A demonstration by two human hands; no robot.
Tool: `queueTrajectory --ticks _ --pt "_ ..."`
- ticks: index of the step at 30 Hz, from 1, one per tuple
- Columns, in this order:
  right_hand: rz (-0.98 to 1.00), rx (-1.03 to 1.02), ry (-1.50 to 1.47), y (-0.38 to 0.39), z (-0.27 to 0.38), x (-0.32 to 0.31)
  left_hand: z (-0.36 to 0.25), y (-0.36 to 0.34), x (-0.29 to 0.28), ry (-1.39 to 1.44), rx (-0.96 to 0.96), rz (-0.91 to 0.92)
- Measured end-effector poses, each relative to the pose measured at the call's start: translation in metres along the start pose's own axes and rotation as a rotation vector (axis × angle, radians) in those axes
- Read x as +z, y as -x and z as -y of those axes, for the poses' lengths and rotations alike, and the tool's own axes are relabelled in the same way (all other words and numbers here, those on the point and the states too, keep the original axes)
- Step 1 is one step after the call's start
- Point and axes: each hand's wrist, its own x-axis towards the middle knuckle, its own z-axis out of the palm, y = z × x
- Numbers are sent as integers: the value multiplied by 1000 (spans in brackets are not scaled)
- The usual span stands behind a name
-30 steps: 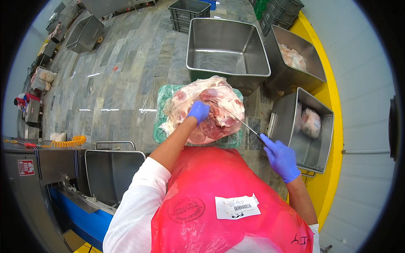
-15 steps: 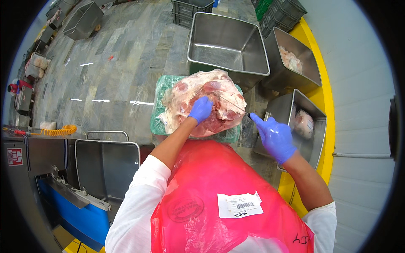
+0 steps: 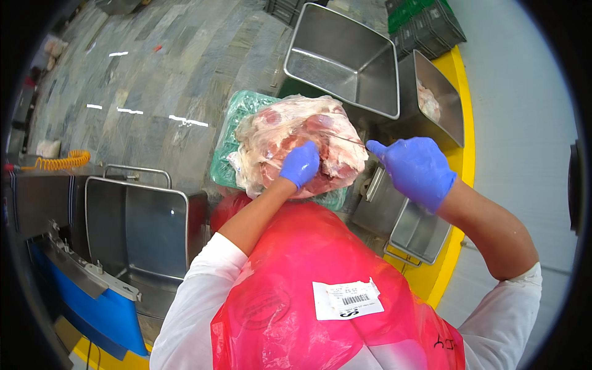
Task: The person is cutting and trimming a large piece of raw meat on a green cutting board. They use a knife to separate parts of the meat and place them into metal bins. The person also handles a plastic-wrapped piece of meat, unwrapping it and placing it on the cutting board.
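Knife [image 3: 345, 139] points left (slightly away) across meat [image 3: 296, 131].

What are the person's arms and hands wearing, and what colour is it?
The left hand and right hand wear matching blue-purple gloves that end around the wrists. White sleeves stop near the elbows, leaving the forearms bare.
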Motion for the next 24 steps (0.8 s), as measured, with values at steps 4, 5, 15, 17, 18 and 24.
queueTrajectory --ticks 4,5,15,17,18,24 --pt "118 -84 16 -42 -9 -25 -3 9 -3 -12 44 -74" --pt "149 -116 15 -56 -20 -30 -6 11 -6 -18 47 -73" --pt "358 -235 -515 -146 -145 -6 -8 32 -9 -67 148 -225" --pt "381 -219 -561 -154 -157 6 -8 28 -16 -61 144 -259" --pt "352 -253 -626 -152 -167 20 -10 28 -17 -53 155 -266" --pt "527 15 -1067 -142 -216 101 -9 33 -6 -41 106 -365"
